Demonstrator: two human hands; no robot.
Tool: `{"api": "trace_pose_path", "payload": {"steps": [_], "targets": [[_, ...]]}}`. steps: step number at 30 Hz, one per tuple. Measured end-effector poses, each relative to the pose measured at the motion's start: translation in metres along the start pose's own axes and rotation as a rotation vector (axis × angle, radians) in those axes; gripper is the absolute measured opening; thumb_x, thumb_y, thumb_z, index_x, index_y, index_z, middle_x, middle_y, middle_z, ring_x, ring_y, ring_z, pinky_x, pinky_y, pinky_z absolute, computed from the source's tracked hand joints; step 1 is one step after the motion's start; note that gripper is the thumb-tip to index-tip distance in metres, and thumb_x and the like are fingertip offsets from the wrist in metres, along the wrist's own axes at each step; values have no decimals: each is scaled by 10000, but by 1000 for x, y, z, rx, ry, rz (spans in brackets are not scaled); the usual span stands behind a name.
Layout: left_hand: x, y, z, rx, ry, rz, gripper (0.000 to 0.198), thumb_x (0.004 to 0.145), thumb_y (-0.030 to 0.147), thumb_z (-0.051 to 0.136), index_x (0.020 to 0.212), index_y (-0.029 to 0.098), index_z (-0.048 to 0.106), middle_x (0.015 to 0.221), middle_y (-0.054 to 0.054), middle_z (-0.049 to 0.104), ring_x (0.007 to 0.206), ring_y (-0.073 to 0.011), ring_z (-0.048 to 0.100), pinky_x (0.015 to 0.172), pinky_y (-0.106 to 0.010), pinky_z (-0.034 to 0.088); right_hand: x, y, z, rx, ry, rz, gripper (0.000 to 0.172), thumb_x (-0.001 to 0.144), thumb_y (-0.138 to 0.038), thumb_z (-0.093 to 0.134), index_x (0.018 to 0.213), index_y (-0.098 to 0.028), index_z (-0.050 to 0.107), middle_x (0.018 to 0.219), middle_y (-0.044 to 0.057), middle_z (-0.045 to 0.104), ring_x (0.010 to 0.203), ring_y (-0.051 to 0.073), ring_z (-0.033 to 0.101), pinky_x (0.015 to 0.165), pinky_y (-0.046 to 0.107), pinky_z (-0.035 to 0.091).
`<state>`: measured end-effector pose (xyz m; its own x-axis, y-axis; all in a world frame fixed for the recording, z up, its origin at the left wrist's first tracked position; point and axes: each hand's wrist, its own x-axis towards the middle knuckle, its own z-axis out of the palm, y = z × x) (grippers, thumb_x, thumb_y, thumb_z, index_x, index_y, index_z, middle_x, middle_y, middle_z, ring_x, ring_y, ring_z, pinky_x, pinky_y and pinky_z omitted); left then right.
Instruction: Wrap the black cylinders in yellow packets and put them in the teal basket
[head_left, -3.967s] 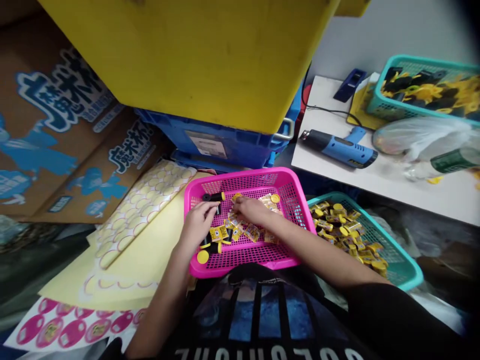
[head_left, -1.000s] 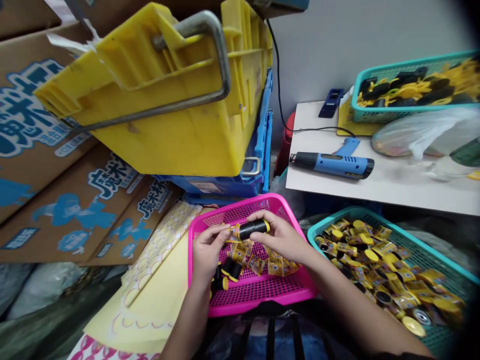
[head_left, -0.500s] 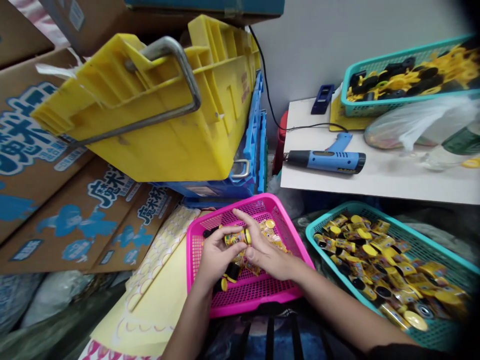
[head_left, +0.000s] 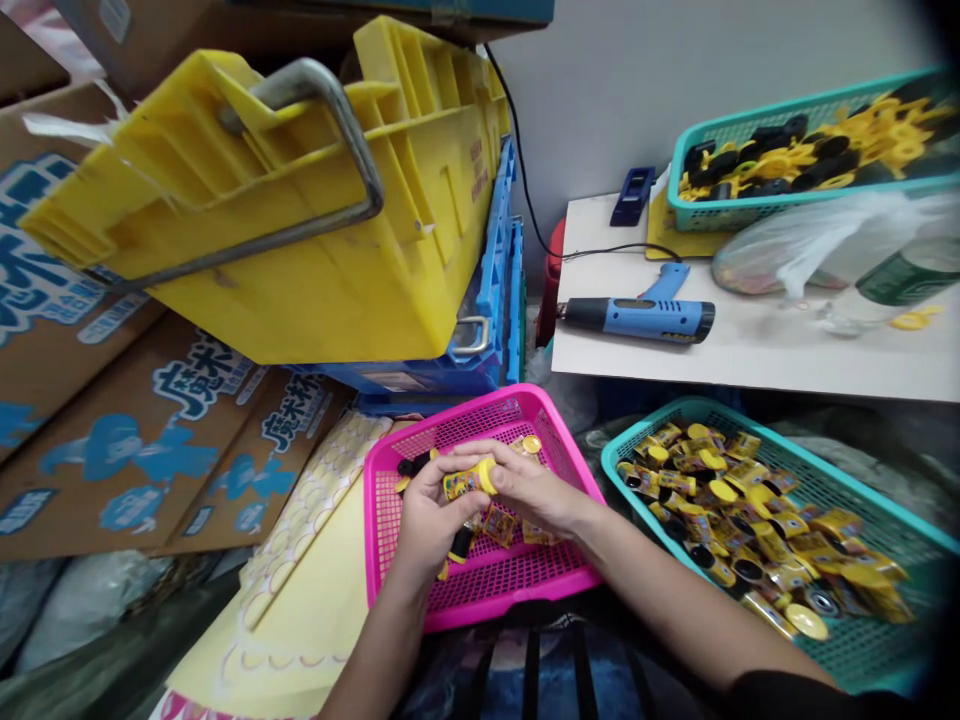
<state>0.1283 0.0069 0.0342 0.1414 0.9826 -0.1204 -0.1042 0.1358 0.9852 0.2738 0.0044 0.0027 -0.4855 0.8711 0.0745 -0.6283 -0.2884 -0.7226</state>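
Over the pink basket [head_left: 517, 597], my left hand [head_left: 429, 515] is closed around a small yellow bottle [head_left: 463, 482] with a printed label. The bottle lies on its side, its yellow cap [head_left: 486, 474] facing right. My right hand [head_left: 534, 492] is closed on the capped end, thumb and fingers against the cap. Below both hands, the basket holds several loose pieces: a printed yellow wrapper [head_left: 499, 526], a black piece [head_left: 462, 543] and other yellow and black parts, partly hidden by my hands.
Right of me, a teal basket [head_left: 885, 655] holds many similar small bottles. A blue heat gun [head_left: 652, 320] lies on the white table [head_left: 787, 360], near another teal basket [head_left: 735, 213] of black and yellow parts. A yellow crate [head_left: 315, 300] and printed cartons [head_left: 172, 480] stand left.
My right hand's outstretched fingers have folded in over the bottle's cap. The bottle has turned slightly, showing its yellow cap more plainly. The whole view has shifted a little.
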Motion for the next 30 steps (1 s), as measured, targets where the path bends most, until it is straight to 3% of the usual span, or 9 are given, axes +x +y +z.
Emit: {"api": "trace_pose_path", "payload": {"steps": [3,6,10,17,21,26,30], "targets": [[-3,2,0,-40,17,-82,327,653,310,820,944,206,712,1052,-56,722,909,-183,687,784,-275,568,2,3,-3,-209,175,-77,473,842,-530,614,1233,-268,563,1181,49,600,1061,185,567,926,351,446],[-7,7,-4,-193,-33,-186,356,751,321,716,1092,221,697,1253,-73,650,1058,-202,651,837,-270,562,4,6,-5,-382,348,-206,358,860,-506,597,1128,-268,614,1117,35,611,1065,188,552,976,368,413],[-10,7,-18,-271,-25,-280,406,705,222,742,1110,226,710,1242,-77,668,1063,-205,658,833,-249,562,5,9,-6,-399,316,-167,325,821,-480,653,1049,-249,652,1055,39,633,1018,193,571,940,373,429],[-5,-10,-41,-278,121,-277,369,483,303,914,810,196,781,891,-75,778,745,-185,725,666,-256,592,14,11,0,-180,253,-57,483,561,-311,881,959,-225,621,884,-19,635,835,137,609,804,296,473],[-5,-18,-49,-348,125,-279,352,456,309,924,760,210,778,818,-56,780,680,-172,723,607,-240,590,22,8,6,-195,221,14,502,481,-259,918,869,-212,603,797,-46,612,744,106,592,711,244,469],[-6,-23,-63,-430,142,-260,343,495,313,911,799,233,773,861,-35,779,709,-152,721,620,-219,584,29,13,15,-215,254,8,411,632,-442,831,928,-218,654,877,3,657,825,135,621,771,291,492],[-4,-28,-72,-445,145,-298,353,483,301,915,790,206,770,869,-52,776,721,-169,719,606,-233,582,30,22,20,-282,290,-5,348,636,-419,833,875,-227,670,879,7,670,834,151,630,778,322,510]]}}
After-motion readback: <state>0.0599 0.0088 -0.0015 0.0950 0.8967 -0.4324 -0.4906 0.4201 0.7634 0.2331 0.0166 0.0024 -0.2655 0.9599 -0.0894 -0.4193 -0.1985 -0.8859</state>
